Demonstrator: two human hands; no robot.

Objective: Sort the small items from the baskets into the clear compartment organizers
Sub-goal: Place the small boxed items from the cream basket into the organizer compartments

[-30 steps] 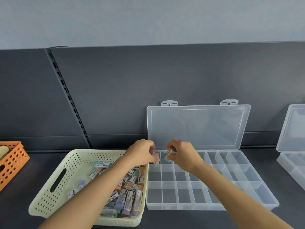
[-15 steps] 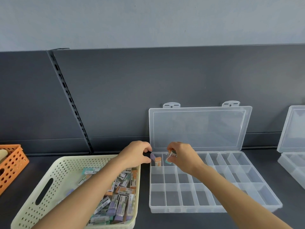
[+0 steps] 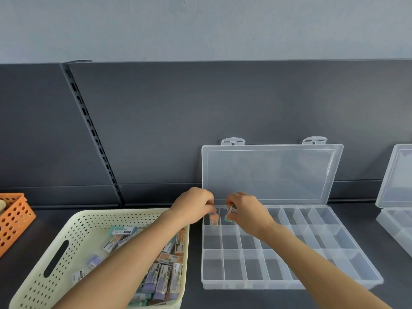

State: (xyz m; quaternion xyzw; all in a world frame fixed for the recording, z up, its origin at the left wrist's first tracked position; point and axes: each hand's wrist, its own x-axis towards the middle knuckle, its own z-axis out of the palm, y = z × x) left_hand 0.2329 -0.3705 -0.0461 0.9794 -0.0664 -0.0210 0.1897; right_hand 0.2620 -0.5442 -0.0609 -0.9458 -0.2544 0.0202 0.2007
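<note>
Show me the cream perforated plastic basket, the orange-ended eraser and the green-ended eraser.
cream perforated plastic basket [image 3: 122, 211]: head view, on its far rim.
orange-ended eraser [image 3: 214, 217]: head view, on its orange end.
green-ended eraser [image 3: 227, 218]: head view, on its green end.

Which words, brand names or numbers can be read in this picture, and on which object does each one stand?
No text can be read with certainty.
On the erasers in the cream basket: brand print and barcodes on the sleeves, too blurred.
On the green eraser that the right hand holds: sleeve print too small.
On the orange eraser that the left hand pinches: nothing legible.
On the clear organizer and the orange basket: no text visible.
</note>
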